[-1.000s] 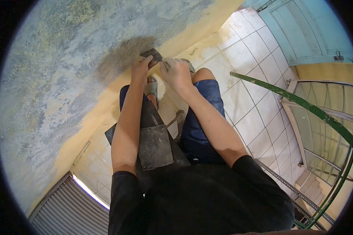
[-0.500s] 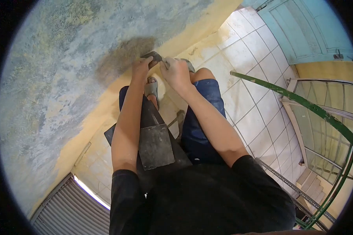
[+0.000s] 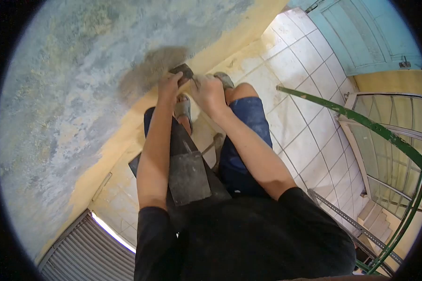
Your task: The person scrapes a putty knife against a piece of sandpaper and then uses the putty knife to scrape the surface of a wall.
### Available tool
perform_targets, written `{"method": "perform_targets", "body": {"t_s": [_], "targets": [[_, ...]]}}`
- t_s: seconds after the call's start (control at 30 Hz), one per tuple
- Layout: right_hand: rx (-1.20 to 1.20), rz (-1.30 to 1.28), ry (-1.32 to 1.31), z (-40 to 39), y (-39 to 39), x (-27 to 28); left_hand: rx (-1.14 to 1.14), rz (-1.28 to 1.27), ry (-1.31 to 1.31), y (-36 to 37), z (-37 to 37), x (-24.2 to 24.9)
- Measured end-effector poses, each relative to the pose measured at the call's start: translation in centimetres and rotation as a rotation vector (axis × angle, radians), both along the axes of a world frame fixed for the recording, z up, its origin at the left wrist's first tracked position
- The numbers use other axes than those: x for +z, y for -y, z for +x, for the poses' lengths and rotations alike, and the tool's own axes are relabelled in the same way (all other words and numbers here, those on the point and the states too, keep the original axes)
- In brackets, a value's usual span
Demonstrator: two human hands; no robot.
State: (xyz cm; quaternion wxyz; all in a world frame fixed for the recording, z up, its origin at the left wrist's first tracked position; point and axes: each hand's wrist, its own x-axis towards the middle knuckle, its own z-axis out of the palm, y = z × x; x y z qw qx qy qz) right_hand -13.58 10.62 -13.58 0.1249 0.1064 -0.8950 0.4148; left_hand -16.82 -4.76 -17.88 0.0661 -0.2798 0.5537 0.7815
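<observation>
My left hand (image 3: 168,88) grips a small dark flat piece (image 3: 184,71) that looks like sandpaper, thumb across its face. My right hand (image 3: 209,95) is closed at the right edge of the same piece, its fingertips pinching there. Both hands are in front of the lower wall (image 3: 86,100), whose blue-grey surface is mottled and patchy. A darker smudge (image 3: 147,70) marks the wall just left of the hands. On my lap, a grey square sheet (image 3: 189,177) lies over a larger black flat sheet (image 3: 213,185).
White floor tiles (image 3: 309,105) run to the right of my knees. A green metal bar (image 3: 351,116) curves along the right side, before a glass-paned frame (image 3: 387,140). A blue door (image 3: 361,37) stands at the upper right, a ribbed shutter (image 3: 86,253) at lower left.
The view has shifted slightly. The dark piece has turned a little between my hands and shows more of its flat face; both hands keep their grip.
</observation>
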Motion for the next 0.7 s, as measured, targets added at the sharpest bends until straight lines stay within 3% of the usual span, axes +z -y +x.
{"method": "perform_targets", "body": {"t_s": [0.07,0.13,0.27,0.37,0.57,0.7], "targets": [[0.010,0.020,0.046,0.0,0.0,-0.1,-0.020,-0.032,0.063,0.4,-1.2,-1.2],[0.019,0.032,0.076,0.0,-0.2,0.6,-0.016,-0.048,0.061,-0.2,-0.4,0.6],[0.015,-0.052,-0.074,-0.3,0.2,1.2,0.034,-0.022,-0.069,-0.4,0.7,2.6],[0.030,-0.007,-0.045,0.0,0.0,0.0,-0.007,-0.032,0.020,0.8,-0.4,-0.4],[0.000,-0.075,-0.100,0.4,-0.1,0.9,0.026,-0.108,-0.104,-0.4,1.0,2.8],[-0.018,-0.064,-0.004,0.8,-1.0,-0.3,0.005,-0.005,-0.117,0.2,0.2,1.3]]}}
